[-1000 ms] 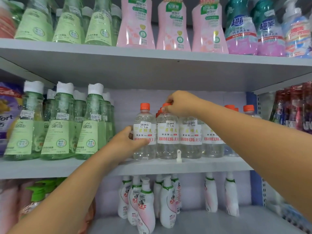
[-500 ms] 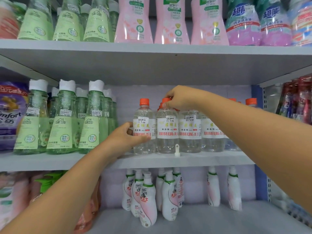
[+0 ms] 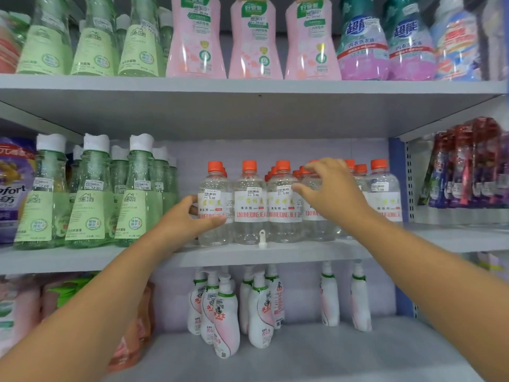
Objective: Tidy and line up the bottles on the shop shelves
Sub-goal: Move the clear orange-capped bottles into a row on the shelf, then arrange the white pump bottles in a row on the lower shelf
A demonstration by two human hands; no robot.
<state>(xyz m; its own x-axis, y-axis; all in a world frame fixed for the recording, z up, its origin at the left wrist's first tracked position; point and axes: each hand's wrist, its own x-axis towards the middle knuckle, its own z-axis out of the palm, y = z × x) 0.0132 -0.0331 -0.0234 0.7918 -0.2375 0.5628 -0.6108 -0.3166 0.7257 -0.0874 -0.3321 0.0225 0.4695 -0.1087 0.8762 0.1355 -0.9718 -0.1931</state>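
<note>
Several clear bottles with orange caps and white labels stand in a row on the middle shelf (image 3: 275,253). My left hand (image 3: 190,221) grips the leftmost clear bottle (image 3: 213,188) low on its left side, thumb across the label. My right hand (image 3: 333,194) reaches over the fourth clear bottle (image 3: 314,219) in the front row, fingers curved around its shoulder and neck. The second bottle (image 3: 250,205) and third bottle (image 3: 283,205) stand upright between my hands. More orange-capped bottles stand behind and to the right.
Green bottles with white caps (image 3: 91,194) fill the left of the same shelf. Pink, green and purple bottles (image 3: 254,40) line the top shelf. White-and-pink bottles (image 3: 225,321) stand on the lower shelf. A small white plastic clip (image 3: 262,238) sits at the shelf edge.
My right hand has left the cap of the second bottle and moved right to the fourth one. My left hand stays on the leftmost bottle. The view has moved closer.
</note>
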